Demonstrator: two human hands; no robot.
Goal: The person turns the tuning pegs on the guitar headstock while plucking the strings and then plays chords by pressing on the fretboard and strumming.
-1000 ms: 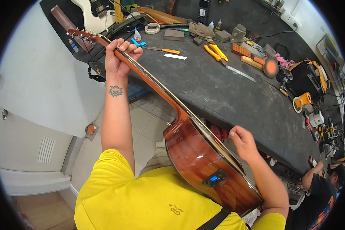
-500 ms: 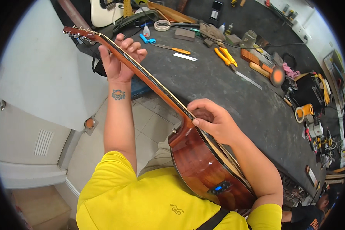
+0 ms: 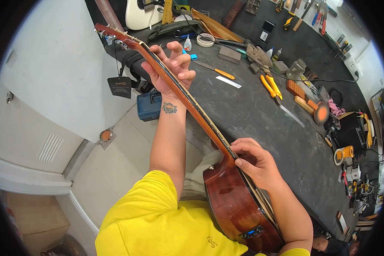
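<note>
A reddish-brown acoustic guitar (image 3: 224, 194) crosses my view diagonally, headstock (image 3: 115, 36) at the upper left, with a black tag (image 3: 119, 86) dangling from it. My left hand (image 3: 171, 70) is at the upper neck, thumb beside it, fingers spread and lifted, curving loosely over the fretboard. My right hand (image 3: 255, 164) holds the neck where it meets the body, thumb on the near side and curved fingertips at the strings. A small panel with a blue display (image 3: 251, 232) shows on the guitar's side.
A dark workbench (image 3: 271, 132) curves behind, bearing pliers (image 3: 272, 88), a knife (image 3: 224, 73), tape (image 3: 205, 39), a jar (image 3: 295, 68) and a white electric guitar (image 3: 138, 13). A blue case (image 3: 148, 106) sits below its edge. A door (image 3: 25, 141) stands left; another person (image 3: 328, 245) is lower right.
My right hand has come up from beside the guitar's body to the neck joint. My left fingers have opened from their wrap round the neck. The view has shifted, moving the scene rightward.
</note>
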